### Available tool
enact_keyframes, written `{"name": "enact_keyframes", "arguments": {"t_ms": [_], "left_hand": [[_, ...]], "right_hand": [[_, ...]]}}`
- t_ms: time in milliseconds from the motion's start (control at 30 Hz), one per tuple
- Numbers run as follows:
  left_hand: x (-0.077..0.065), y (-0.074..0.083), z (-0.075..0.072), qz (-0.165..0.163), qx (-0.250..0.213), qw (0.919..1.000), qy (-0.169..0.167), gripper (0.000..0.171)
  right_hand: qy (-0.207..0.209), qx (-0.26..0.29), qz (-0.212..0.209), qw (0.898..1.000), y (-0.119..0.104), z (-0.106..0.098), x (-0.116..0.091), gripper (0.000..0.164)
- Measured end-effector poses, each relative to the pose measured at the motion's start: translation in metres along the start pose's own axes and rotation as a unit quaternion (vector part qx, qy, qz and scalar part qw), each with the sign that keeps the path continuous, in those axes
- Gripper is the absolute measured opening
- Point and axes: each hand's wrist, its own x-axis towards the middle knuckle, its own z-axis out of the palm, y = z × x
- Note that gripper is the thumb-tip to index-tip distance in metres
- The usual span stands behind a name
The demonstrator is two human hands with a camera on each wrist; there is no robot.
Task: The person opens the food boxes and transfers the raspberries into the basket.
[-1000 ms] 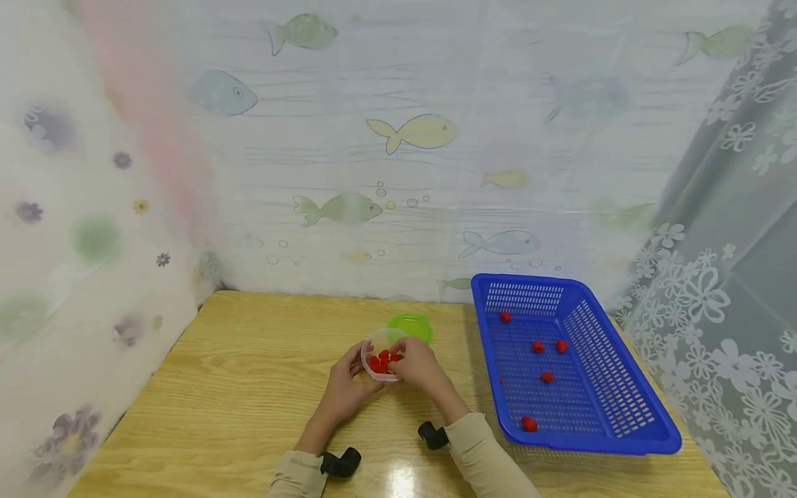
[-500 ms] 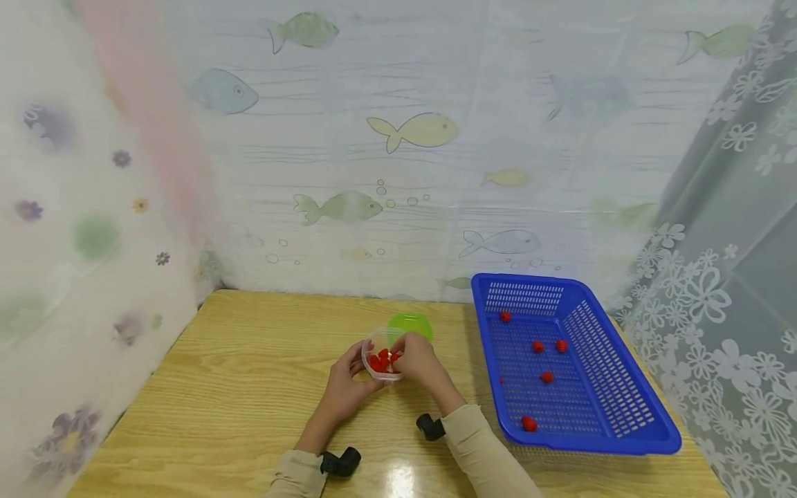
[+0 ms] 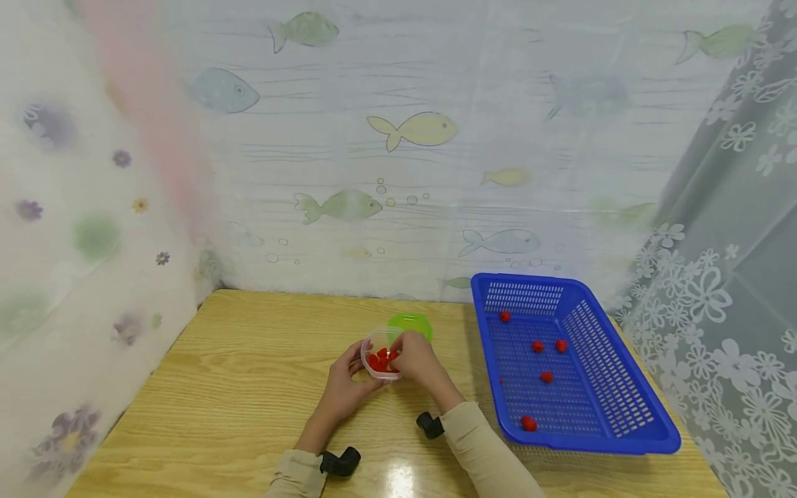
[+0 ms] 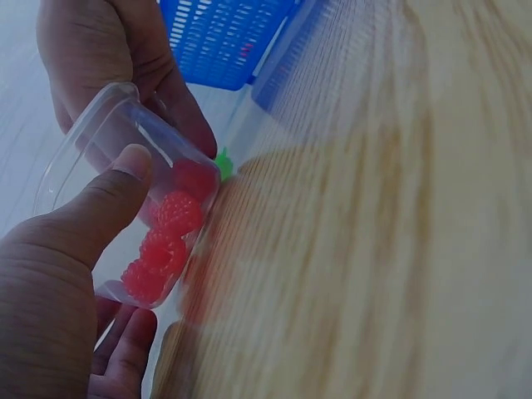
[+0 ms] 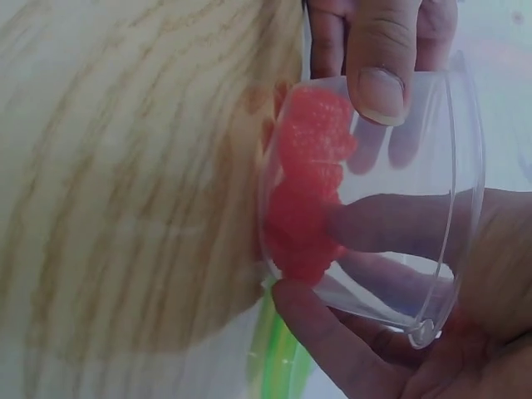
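Hands (image 3: 346, 384) (image 3: 419, 360) meet at a cup (image 5: 420, 174) — right fingers (image 3: 403, 351) partly hide raspberries (image 3: 377, 362).

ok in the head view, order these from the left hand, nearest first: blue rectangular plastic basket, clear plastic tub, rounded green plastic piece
1. Clear plastic tub: in the left hand
2. Rounded green plastic piece: beyond the tub
3. Blue rectangular plastic basket: off to the right

Could pass left of the left fingers (image 4: 131, 353), over bare bench (image 3: 236, 373); also between right fingers (image 5: 332, 337) and basket (image 3: 598, 443). Blocked farther right by the basket's raised sides, just beyond by the green lid (image 3: 412, 322), between both by the cup (image 5: 455, 150).
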Motion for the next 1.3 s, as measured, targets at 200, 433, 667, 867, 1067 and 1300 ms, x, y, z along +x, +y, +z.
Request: {"name": "enact_keyframes", "arguments": {"t_ms": [200,433,667,867,1067,1300], "left_hand": [[0.000,0.002,0.000,0.002,0.003,1.0000,0.001,0.080],[0.000,0.000,0.000,-0.001,0.001,1.0000,-0.002,0.080],[-0.001,-0.001,-0.001,-0.001,-0.001,1.0000,0.001,0.079],[-0.001,0.001,-0.001,-0.002,0.002,1.0000,0.002,0.079],[-0.002,0.001,-0.001,0.007,0.005,1.0000,-0.001,0.078],[-0.002,0.002,-0.001,0.009,0.001,0.9999,-0.011,0.081]], "right_hand": [[0.003,0.007,-0.002,1.000,0.003,0.001,-0.001,0.015],[-0.011,0.100,-0.019,0.995,0.013,0.005,-0.003,0.020],[0.014,0.144,-0.081,0.986,0.022,0.009,-0.004,0.019],[0.018,0.196,-0.103,0.975,0.028,0.010,-0.007,0.019],[0.007,0.231,-0.094,0.968,0.033,0.008,-0.009,0.021],[-0.003,0.235,-0.100,0.967,0.034,0.007,-0.011,0.022]]}}
